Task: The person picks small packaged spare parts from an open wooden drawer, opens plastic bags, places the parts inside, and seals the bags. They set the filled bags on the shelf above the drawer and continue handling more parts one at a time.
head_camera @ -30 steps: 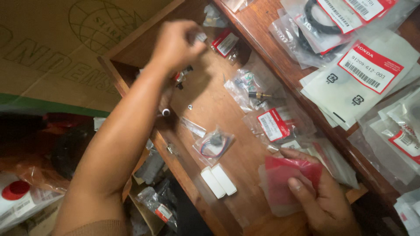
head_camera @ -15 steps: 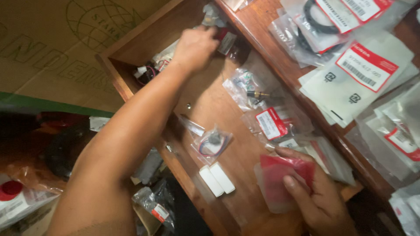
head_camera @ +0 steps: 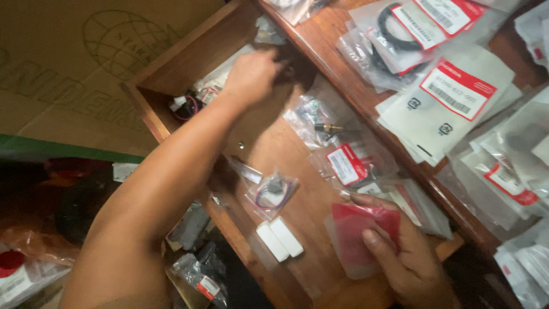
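My left hand (head_camera: pixel 251 74) reaches into the far end of an open wooden drawer (head_camera: pixel 189 57), fingers curled down among small bagged parts; what it grips is hidden under the hand. My right hand (head_camera: pixel 406 257) is at the near end of the drawer and holds a red packet in a clear plastic bag (head_camera: pixel 357 232) between thumb and fingers. Between the hands lie a clear bag with a brass fitting (head_camera: pixel 314 120), a bag with a red-and-white label (head_camera: pixel 346 163) and a bag of coiled wire (head_camera: pixel 273 193).
Two white oblong blocks (head_camera: pixel 279 240) lie on the drawer floor near my right hand. A red-wired connector (head_camera: pixel 186 106) sits in the far left corner. Several labelled plastic bags (head_camera: pixel 452 97) cover the wooden shelf to the right. A cardboard box (head_camera: pixel 74 63) stands at left.
My left hand has moved from above the drawer's far end down and to the right, deeper into its far corner. My right hand has stayed in place with the red packet.
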Tool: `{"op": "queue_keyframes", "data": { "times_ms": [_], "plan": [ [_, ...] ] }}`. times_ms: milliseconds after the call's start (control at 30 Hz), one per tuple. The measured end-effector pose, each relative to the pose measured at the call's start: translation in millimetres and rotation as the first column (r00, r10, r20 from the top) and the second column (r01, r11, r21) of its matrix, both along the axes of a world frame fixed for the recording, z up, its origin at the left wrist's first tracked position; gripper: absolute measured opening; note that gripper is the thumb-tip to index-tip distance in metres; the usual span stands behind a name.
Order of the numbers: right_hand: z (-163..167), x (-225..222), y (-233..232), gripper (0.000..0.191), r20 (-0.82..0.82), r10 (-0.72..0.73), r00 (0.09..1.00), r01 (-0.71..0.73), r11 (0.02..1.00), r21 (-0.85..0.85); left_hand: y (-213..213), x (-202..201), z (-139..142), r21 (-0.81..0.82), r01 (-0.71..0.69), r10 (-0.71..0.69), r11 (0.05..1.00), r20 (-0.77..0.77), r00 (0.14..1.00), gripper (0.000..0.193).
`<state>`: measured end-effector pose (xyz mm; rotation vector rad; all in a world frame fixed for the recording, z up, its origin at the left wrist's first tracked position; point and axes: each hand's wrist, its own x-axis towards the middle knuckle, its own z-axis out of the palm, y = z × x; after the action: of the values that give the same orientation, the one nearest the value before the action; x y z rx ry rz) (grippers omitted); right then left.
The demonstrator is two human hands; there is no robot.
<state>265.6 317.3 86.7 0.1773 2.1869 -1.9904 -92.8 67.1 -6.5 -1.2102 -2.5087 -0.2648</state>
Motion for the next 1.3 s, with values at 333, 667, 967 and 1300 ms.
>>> {"op": "queue_keyframes", "data": {
  "times_ms": [333,667,967,1300],
  "plan": [
    [-1,-1,2,0.048,0.038,0.006,0.999,-0.005,1.0,-0.02,-19,8,59,0.365,-0.295,-0.274,0.883,0.911,0.307,0.03],
    [3,-2,1,0.047,0.027,0.003,1.0,-0.002,0.999,-0.047,-14,21,72,0.389,-0.1,-0.356,0.916,0.901,0.248,0.009],
    [0,0,2,0.049,0.085,-0.015,0.996,0.022,0.996,-0.081,-28,5,64,0.463,-0.113,-0.432,0.879,0.875,0.221,0.015],
    [-11,-3,10,0.051,0.101,0.049,0.994,-0.052,0.998,0.03,-84,54,107,-0.27,-0.476,0.547,0.837,0.383,0.744,0.032]
  ]
}}
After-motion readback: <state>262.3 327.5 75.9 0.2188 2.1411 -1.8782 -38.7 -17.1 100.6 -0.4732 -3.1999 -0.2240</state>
